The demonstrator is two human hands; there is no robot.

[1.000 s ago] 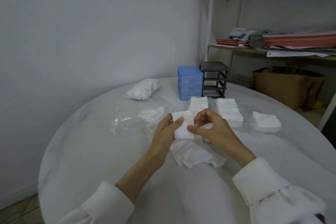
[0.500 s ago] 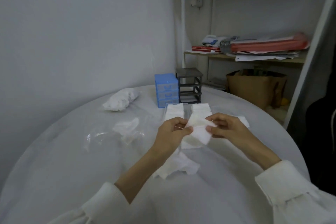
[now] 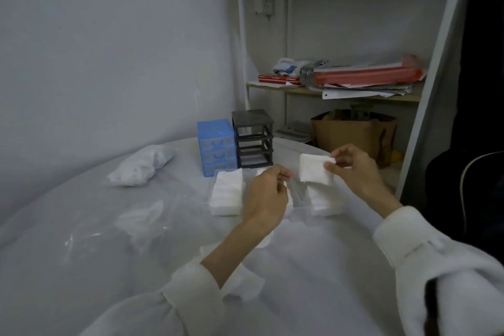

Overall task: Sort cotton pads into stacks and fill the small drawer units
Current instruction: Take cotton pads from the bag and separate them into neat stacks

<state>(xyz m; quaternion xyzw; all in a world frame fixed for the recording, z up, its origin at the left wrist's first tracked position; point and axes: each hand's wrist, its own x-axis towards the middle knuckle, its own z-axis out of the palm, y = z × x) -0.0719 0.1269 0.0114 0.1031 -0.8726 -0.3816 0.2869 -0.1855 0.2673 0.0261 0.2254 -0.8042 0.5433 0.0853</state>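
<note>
My right hand (image 3: 351, 169) pinches one white cotton pad (image 3: 313, 173) by its right edge and holds it in the air above a stack of pads (image 3: 324, 200) on the right. My left hand (image 3: 268, 198) hovers over the table with curled fingers; a white sliver shows at its fingertips, so it seems to pinch another pad, mostly hidden. To its left, a further stack (image 3: 227, 195) lies in a clear drawer tray. Behind stand the blue drawer unit (image 3: 216, 144) and the dark grey drawer frame (image 3: 253, 139), whose slots are bare.
The round table (image 3: 81, 267) has a white cover. A full bag of pads (image 3: 141, 166) lies at the back left, a crumpled clear bag (image 3: 136, 221) nearer. Loose pads (image 3: 263, 243) lie under my left wrist. A shelf with papers, a cardboard box (image 3: 351, 131) and a chair (image 3: 480, 185) are on the right.
My hands have parted: the right one has drawn a single pad away to the right, and the left one stays near the middle. The view has swung right.
</note>
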